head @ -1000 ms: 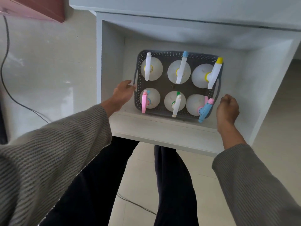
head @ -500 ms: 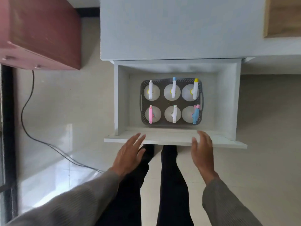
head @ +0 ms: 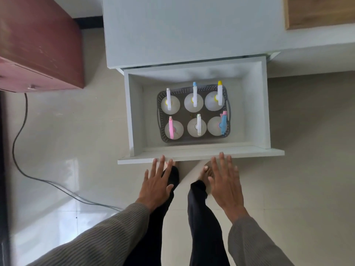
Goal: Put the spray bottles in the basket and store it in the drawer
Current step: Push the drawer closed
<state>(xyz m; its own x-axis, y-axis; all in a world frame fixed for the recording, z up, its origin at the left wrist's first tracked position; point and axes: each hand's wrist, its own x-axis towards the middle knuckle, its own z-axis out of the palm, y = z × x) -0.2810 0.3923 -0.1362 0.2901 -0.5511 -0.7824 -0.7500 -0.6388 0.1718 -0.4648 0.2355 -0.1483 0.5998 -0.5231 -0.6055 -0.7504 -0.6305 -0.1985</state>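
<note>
**Basket in the open drawer, my hands at its front**

A red-brown cabinet [head: 38,45] stands off to my left, well apart from the drawer, and a dark cable [head: 21,131] snakes across the floor below it toward my left sleeve. At the top right a strip of wood [head: 318,12] shows beside the white cabinet [head: 192,29]. Nothing lies between my hands and the drawer front.

The drawer [head: 257,104] is pulled out from under the white cabinet. The grey basket [head: 192,113] sits on its floor, left of centre, clear of all four walls. Six bottles [head: 196,101] stand upright in it, three in the back row and three in the front, their coloured spray heads pointing away from me. The blue and pink head at the front right leans on the basket's right rim.

The floor [head: 307,150] is pale glossy tile, with window light glaring on it at the lower left. My dark trouser legs and feet are below the drawer front.

My left hand [head: 156,184] is flat and spread, palm down, fingertips at the front panel's edge. My right hand [head: 226,184] is the same, fingers fanned, tips reaching the panel. Whether they touch it I cannot tell. Both hold nothing.
</note>
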